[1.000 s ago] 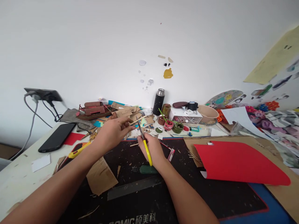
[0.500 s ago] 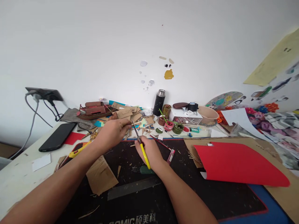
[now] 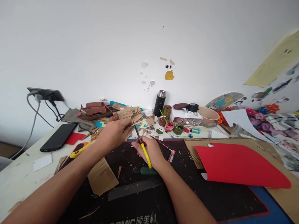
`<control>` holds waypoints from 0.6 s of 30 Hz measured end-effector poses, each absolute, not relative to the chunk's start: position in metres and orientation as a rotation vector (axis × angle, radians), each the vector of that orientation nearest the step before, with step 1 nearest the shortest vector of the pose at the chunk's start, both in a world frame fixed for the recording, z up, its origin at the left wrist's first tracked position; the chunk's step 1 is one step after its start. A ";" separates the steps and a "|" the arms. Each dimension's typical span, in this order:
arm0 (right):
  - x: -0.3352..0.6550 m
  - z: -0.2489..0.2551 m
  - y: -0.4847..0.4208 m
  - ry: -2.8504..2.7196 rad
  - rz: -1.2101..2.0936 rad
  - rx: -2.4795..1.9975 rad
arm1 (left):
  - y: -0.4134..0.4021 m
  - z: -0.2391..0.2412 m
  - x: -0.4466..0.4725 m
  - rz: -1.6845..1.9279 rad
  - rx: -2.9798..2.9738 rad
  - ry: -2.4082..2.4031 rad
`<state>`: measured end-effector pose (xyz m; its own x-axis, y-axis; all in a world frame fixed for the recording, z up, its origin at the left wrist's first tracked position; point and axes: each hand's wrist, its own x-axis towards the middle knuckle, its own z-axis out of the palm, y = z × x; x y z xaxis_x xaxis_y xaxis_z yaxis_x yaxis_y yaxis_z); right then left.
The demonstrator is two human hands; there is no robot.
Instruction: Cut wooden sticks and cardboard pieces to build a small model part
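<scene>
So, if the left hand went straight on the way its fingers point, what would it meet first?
The left hand would probably meet the scissors first, at their metal end; the right hand holds them. Depth is hard to judge from this view.

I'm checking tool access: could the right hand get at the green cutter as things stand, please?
Probably not at once: the right hand holds yellow-handled scissors, though the green cutter lies nearby on the mat.

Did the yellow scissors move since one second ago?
Yes, a little: the yellow scissors' blades shifted left, farther from the black flask.
</scene>
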<state>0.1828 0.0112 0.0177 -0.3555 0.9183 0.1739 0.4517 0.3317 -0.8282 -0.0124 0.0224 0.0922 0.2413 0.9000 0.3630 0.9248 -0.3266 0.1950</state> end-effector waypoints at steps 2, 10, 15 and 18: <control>0.184 0.017 0.011 -1.916 1.024 -1.156 | 0.023 0.091 -0.014 -0.600 -2.435 -1.726; 0.187 0.014 0.015 -1.844 1.205 -1.019 | 0.020 0.089 -0.006 -0.206 -2.429 -1.543; 0.181 0.016 0.009 -1.874 1.095 -1.183 | 0.015 0.089 -0.002 -0.268 -2.423 -1.608; 0.178 0.019 0.006 -1.924 0.918 -1.270 | 0.017 0.090 -0.005 -0.524 -2.457 -1.652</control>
